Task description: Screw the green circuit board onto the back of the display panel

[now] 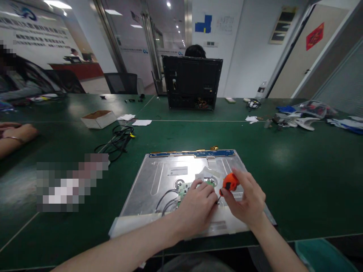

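Note:
A flat metal display panel (159, 181) lies in front of me with its back facing up. A small green circuit board (183, 188) with dark cables plugged in at its left sits on the panel, partly under my left hand (197, 206). The bent fingers of that hand press on the board, and their tips are partly hidden. My right hand (249, 198) is closed around the orange handle of a screwdriver (230, 182). The screwdriver is tilted, its thin shaft pointing down to the board's right edge, close to my left fingertips.
Left of the panel lie a coiled black cable (119, 139) and an open white box (99, 119). A black monitor housing (193, 83) stands across the table, a person's head behind it. Another person's hand (21, 134) rests at the left. Bags and parts (295, 117) lie far right.

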Motion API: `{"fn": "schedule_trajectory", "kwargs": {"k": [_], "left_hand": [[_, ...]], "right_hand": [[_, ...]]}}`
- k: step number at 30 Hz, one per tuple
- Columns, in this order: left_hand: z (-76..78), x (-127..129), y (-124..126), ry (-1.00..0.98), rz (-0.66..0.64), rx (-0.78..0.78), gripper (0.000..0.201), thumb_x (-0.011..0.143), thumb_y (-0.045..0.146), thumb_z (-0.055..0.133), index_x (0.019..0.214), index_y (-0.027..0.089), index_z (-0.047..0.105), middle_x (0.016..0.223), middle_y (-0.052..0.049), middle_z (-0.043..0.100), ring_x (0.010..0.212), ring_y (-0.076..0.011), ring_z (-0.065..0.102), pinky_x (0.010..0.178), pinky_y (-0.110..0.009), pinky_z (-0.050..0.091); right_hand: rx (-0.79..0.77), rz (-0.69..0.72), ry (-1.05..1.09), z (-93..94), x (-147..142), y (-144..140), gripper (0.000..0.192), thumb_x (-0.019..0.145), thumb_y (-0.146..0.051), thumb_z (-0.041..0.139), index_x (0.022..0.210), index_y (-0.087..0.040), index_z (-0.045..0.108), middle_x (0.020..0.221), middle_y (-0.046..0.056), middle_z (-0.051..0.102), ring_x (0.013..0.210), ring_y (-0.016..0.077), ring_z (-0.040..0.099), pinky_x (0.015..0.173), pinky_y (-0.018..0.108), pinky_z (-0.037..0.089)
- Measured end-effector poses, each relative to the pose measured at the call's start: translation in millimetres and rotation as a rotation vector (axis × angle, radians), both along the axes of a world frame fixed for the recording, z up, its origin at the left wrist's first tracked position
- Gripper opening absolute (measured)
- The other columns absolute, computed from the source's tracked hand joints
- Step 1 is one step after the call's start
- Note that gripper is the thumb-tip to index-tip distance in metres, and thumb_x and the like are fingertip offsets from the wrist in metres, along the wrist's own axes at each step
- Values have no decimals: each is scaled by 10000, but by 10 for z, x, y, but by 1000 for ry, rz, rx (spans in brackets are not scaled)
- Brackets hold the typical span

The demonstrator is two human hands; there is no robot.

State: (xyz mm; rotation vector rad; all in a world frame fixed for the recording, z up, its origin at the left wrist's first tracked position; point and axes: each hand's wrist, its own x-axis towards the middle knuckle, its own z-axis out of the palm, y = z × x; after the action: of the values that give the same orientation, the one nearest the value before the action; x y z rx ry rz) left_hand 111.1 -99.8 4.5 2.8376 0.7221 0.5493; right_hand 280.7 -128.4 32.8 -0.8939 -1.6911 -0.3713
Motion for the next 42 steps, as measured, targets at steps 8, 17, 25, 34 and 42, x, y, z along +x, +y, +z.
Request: {"fn": "schedule_trajectory", "kwargs": {"k": [8,17,25,34,42], "left_hand": [[14,6,-1,4,-8,-13,132,921,153,507,996,178,613,956,-66,659,933,-236,601,975,-437,379],[3,13,2,11,-8,-13,151,913,132,521,1019,166,623,980,-69,665,925,-239,592,985,-451,379],[-27,20,13,3,-18,11,99,928,149,541,985,169,620,966,-60,669,922,-233,601,972,-430,379],[-54,22,13,2,-8,63,68,905,144,578,959,177,603,946,-51,664,916,-227,614,966,-418,388],[-65,15,13,7,-5,77,83,899,145,582,975,174,598,959,-48,665,924,-222,612,983,-412,387]], "right_hand": [[-29,134,69,-104,25,15,528,873,-127,563,1381,-197,436,993,103,715,777,201,712,559,311,601],[-86,213,150,-157,10,14,588,850,-111,622,1372,-231,378,1053,95,693,828,203,727,620,336,615],[-71,132,58,-90,29,-4,531,874,-137,559,1389,-189,440,1034,119,681,833,222,673,570,316,583],[-18,222,50,-79,23,4,553,876,-114,548,1411,-183,425,1099,131,651,956,233,657,680,352,600],[69,59,-17,21,-14,-9,513,854,-136,670,1333,-213,504,887,56,682,729,171,683,560,266,593]]}}
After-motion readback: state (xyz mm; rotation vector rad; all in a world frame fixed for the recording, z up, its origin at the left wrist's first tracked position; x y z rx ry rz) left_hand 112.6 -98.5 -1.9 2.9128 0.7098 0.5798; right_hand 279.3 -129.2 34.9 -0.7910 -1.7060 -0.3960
